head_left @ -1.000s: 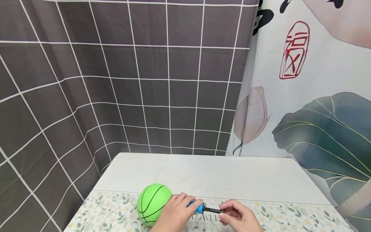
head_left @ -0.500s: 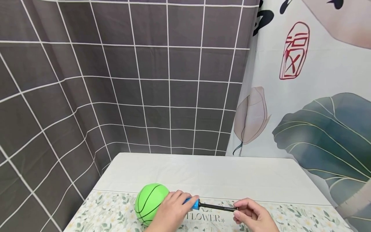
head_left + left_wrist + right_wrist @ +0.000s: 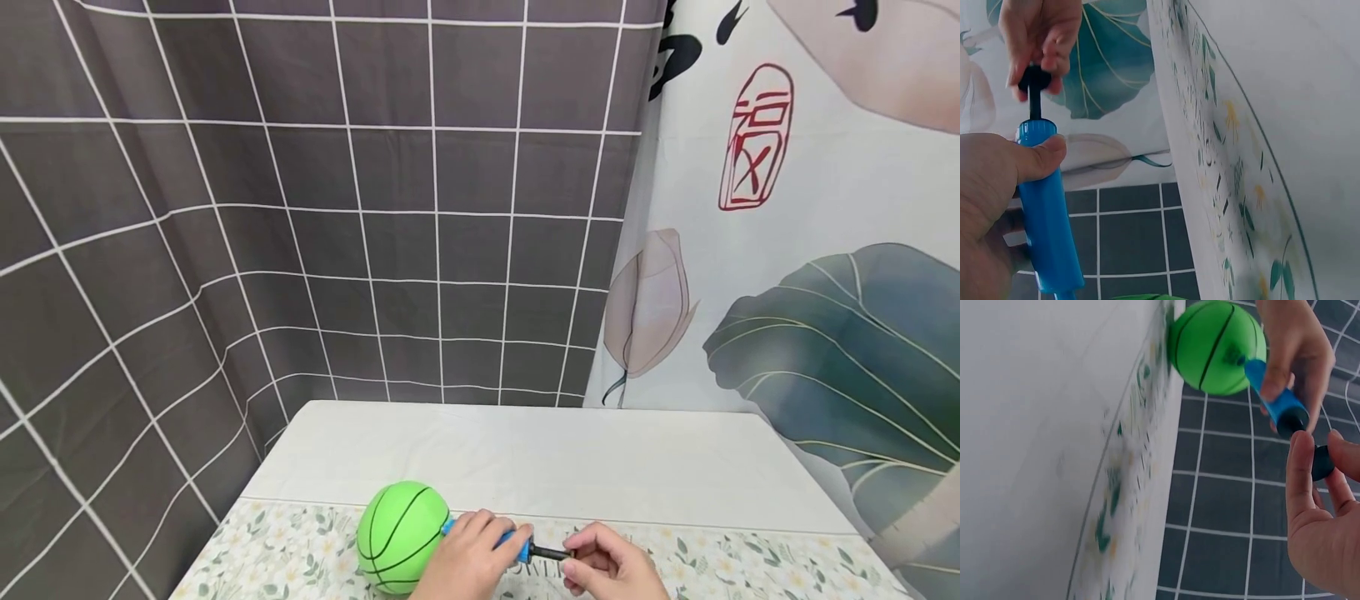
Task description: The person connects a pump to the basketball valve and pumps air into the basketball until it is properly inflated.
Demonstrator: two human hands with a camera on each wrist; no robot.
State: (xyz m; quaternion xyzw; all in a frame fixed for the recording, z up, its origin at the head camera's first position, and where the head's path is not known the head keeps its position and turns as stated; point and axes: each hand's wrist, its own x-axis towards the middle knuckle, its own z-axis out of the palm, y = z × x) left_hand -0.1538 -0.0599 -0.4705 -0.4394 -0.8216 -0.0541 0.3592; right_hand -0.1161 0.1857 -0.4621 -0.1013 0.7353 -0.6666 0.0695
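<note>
A blue hand pump (image 3: pixel 1054 225) with a black rod lies across between my two hands, its far end against a green ball (image 3: pixel 401 537) with black basketball lines. My left hand (image 3: pixel 472 557) grips the blue barrel, thumb along its side, close to the ball. With fingers and thumb, my right hand (image 3: pixel 611 562) pinches the black handle (image 3: pixel 1322 464) at the rod's end. Only a short length of rod shows outside the barrel. In the right wrist view, the pump's tip meets the ball at a dark spot on its surface.
A white table (image 3: pixel 540 458) carries a floral-printed cloth strip (image 3: pixel 750 560) along its near side. Behind it hangs a dark grid-patterned curtain (image 3: pixel 390 250). To the right is a white hanging (image 3: pixel 675 333) printed with leaves and a bud.
My right hand first drew the handle out to the right, lengthening the visible rod, then pushed it back left. The ball and left hand shifted slightly left, then right again.
</note>
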